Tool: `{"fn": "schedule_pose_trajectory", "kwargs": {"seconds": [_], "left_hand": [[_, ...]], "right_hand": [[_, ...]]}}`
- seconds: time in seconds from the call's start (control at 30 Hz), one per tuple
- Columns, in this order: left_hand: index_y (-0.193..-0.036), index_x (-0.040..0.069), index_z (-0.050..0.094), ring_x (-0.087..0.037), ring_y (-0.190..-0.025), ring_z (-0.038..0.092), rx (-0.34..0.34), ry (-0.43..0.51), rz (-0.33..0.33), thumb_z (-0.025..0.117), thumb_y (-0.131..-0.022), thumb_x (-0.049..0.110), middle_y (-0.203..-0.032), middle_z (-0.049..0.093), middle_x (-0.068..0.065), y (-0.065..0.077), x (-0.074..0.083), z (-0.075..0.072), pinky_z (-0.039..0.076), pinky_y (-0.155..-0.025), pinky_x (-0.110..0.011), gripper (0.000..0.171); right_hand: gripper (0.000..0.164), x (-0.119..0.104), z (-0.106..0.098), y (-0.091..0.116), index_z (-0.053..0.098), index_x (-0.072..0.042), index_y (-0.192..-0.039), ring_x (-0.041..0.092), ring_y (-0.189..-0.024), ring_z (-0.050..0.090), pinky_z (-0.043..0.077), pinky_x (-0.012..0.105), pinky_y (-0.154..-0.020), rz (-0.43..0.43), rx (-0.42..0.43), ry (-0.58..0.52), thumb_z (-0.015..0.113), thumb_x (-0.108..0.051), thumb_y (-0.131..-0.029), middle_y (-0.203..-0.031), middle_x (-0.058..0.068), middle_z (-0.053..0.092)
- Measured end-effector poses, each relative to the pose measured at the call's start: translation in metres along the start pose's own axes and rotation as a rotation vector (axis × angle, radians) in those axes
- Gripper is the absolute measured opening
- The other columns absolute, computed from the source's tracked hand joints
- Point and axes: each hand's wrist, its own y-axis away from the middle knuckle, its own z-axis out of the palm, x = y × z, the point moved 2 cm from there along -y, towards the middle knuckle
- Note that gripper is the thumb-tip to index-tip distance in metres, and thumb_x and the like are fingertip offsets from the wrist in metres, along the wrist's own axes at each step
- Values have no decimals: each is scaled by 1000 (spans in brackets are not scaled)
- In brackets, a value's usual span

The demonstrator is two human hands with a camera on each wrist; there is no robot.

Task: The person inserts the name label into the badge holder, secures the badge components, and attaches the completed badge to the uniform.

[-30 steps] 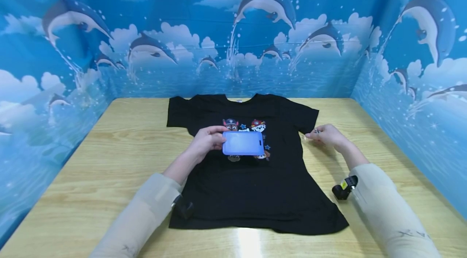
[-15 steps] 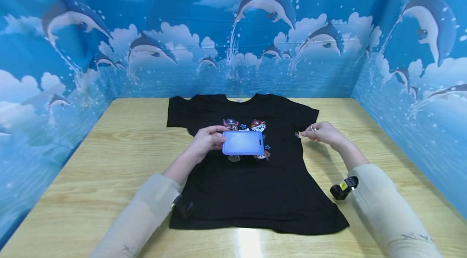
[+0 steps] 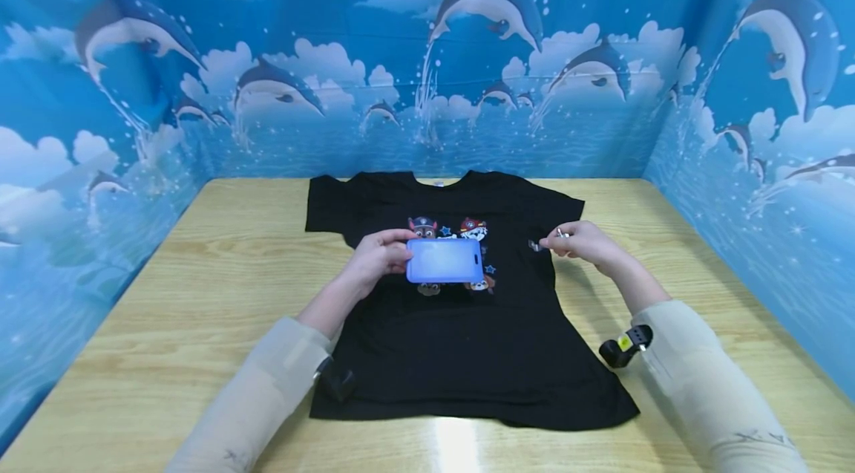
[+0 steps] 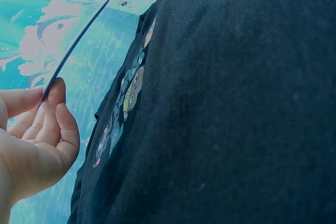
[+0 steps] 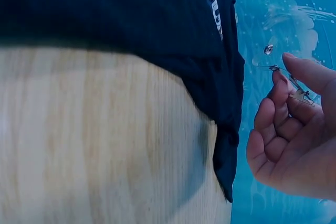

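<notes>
Above the T-shirt's print, my left hand [image 3: 374, 263] pinches a flat blue card holder [image 3: 444, 261] by its left end. A small dark slot is in the holder's right end. The left wrist view shows this card holder [image 4: 76, 45] edge-on between thumb and fingers. My right hand [image 3: 584, 244], to the right of the holder and apart from it, holds a badge clip between thumb and index finger. In the right wrist view the metal clip [image 5: 300, 96] lies against the fingers, and its clear strap with a round metal snap [image 5: 268, 49] sticks out past the fingertips.
A black T-shirt [image 3: 461, 354] with cartoon dog heads on its front lies spread on the wooden table [image 3: 220, 295]. Blue dolphin-print curtains [image 3: 427, 87] stand behind the table and on both sides. A small black camera [image 3: 621, 350] sits at the right wrist.
My right hand has moved left with the badge clip, from beside the T-shirt's sleeve to over its edge, nearer the card holder. The left hand and card holder stay nearly still.
</notes>
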Motion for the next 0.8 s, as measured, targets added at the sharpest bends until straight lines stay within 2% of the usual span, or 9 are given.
{"fn": "schedule_pose_trajectory", "kwargs": {"seconds": [0.27, 0.43, 0.67, 0.8], "left_hand": [[-124, -3, 54, -16, -72, 57, 8, -3, -21, 56, -85, 1, -85, 62, -5, 2, 2, 0, 48, -68, -28, 39], [-125, -4, 53, -16, -72, 57, 7, -1, -26, 56, -85, 1, -85, 62, -4, 3, 2, 0, 48, -67, -28, 41], [-125, -3, 53, -16, -71, 57, 14, 1, -30, 55, -85, 2, -83, 61, -3, 3, 3, 0, 48, -67, -28, 40], [-125, -4, 53, -16, -71, 57, 12, 4, -28, 56, -85, 2, -85, 62, -3, 3, 3, 1, 48, -68, -28, 40]], "right_hand": [[36, -8, 6, 1, 58, 8, -98, 23, -84, 49, 42, 44, -83, -21, -21, -33, 58, -27, -91, -74, 4, 52], [35, -11, 10, 2, 58, 9, -97, 22, -84, 51, 42, 45, -85, -26, -41, -51, 58, -26, -91, -74, 3, 53], [34, -16, 15, 1, 57, 10, -99, 33, -92, 51, 41, 47, -87, -22, -64, -86, 57, -23, -92, -77, 3, 53], [34, -17, 17, 1, 57, 10, -98, 29, -86, 52, 43, 43, -83, -33, -62, -117, 59, -24, -91, -75, 3, 53]]}}
